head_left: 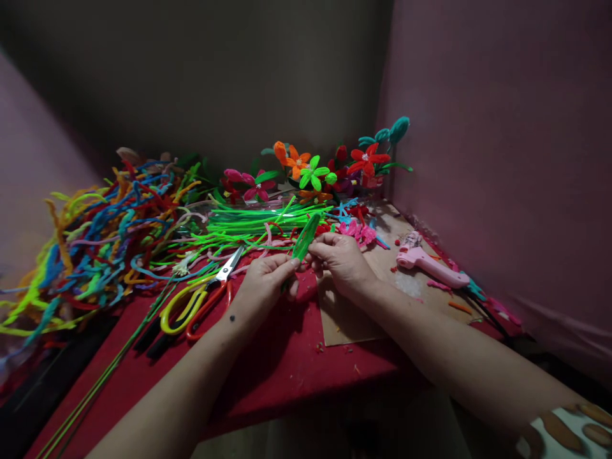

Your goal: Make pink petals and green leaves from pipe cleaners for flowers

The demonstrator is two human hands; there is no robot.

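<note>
A green pipe-cleaner leaf (306,237) stands upright between my two hands over the table's middle. My left hand (273,275) pinches its lower end between thumb and fingers. From the other side, my right hand (338,260) has thumb and forefinger closed at the leaf's lower edge. Beside my left hand lie scissors (224,271) with yellow and orange handles, blades toward the back. Behind the leaf lies a bundle of bright green pipe cleaners (248,218). Pink pipe-cleaner pieces (357,233) lie just beyond my right hand.
A large heap of coloured pipe cleaners (105,236) fills the left side. Finished pipe-cleaner flowers (313,173) stand at the back. On the right, a pink glue gun (433,266) rests on cardboard (344,319). Long green stems (108,370) cross the red tabletop (287,376).
</note>
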